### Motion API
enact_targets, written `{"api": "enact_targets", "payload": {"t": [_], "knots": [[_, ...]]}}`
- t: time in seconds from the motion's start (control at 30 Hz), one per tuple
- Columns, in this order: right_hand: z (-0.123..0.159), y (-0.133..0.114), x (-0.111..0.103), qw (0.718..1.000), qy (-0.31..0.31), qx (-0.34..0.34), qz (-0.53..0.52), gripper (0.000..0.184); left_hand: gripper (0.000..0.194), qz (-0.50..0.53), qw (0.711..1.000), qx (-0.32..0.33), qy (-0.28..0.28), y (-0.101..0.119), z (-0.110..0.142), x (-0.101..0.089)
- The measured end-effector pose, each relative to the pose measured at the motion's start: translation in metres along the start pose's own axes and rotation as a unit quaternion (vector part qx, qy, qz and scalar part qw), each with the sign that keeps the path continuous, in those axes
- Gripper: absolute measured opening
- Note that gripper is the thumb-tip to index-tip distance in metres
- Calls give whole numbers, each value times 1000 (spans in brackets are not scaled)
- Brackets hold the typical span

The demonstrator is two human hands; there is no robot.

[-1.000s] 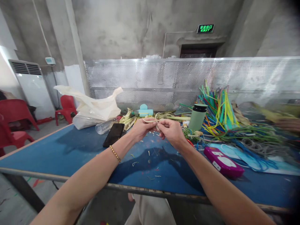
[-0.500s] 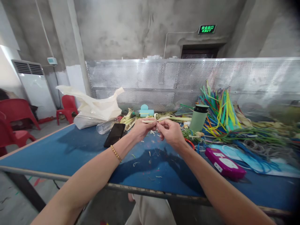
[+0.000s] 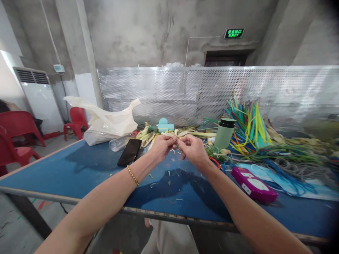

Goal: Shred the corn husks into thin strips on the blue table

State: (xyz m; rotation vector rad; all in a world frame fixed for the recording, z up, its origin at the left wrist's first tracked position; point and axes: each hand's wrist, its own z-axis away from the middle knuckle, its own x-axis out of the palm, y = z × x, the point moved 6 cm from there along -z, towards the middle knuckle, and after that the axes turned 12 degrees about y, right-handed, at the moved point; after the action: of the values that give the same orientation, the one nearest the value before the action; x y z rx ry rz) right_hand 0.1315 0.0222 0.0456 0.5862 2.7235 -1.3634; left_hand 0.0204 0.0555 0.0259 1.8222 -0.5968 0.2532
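Above the blue table (image 3: 90, 180), my left hand (image 3: 161, 147) is closed, pinching a pale, husk-like strip (image 3: 183, 133) between thumb and fingers. My right hand (image 3: 194, 150) meets it fingertip to fingertip and pinches the same strip. The strip's ends stick out over both hands, with a small loop standing up between them. Where the strip meets the fingertips, its shape is partly hidden. Small pale scraps (image 3: 169, 173) lie on the table below. Behind my hands are dried leafy husks (image 3: 145, 135).
Left of my hands are a black phone (image 3: 129, 152), a clear bottle (image 3: 118, 144) and a white plastic bag (image 3: 111, 121). To the right stand a green tumbler (image 3: 224, 135), coloured strips (image 3: 255, 123), a purple box (image 3: 254, 184) and blue masks (image 3: 280, 178). A perforated metal screen (image 3: 159, 91) rises behind.
My left hand has shifted slightly, its wrist turning a little to the right. The strip's left end now bends more over the fingers. My right hand stays nearly still.
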Motion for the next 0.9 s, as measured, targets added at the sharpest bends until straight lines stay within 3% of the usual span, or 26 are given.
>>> {"api": "enact_targets", "payload": {"t": [0.33,0.9], "knots": [[0,2,-4,1000,14,-9,-4,18,24,12,998,-17,-55,9,2,7],[6,0,3,998,-4,25,-52,21,23,38,999,-34,12,2,0,1]]}}
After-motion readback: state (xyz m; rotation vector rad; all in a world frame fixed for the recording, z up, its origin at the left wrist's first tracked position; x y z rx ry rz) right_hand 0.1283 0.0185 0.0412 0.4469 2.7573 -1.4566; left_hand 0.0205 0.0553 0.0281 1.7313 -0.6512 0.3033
